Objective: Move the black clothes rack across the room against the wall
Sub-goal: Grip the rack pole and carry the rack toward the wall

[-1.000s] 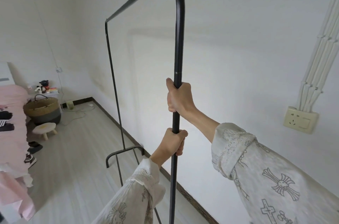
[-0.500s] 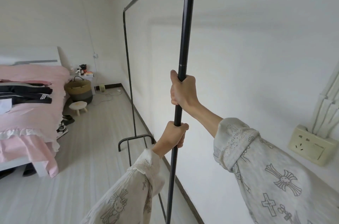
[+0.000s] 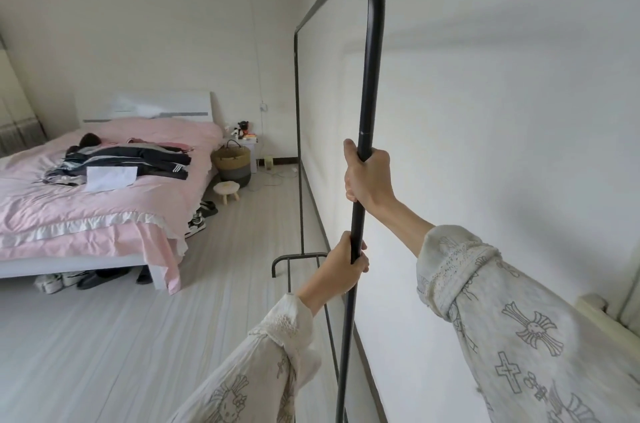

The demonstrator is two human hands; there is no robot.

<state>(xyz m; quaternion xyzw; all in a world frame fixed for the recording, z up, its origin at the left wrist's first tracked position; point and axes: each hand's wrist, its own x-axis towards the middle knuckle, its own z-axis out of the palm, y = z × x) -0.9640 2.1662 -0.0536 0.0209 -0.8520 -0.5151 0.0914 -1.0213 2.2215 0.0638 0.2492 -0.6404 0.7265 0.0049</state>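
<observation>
Beside the white wall [image 3: 485, 145], black clothes rack [image 3: 371, 76] upright — right hand [image 3: 369, 176] above left hand [image 3: 341, 266], fingers of both wrapped tight round its near post — pink bed [image 3: 104, 201] well apart.

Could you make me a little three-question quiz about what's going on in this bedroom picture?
1. True or false: both hands grip the same upright pole of the black clothes rack.
2. Which hand is higher on the pole: A) left hand B) right hand?
3. Fill in: the dark clothes lie on the pink ____.

Key: 1 true; 2 B; 3 bed.
</observation>
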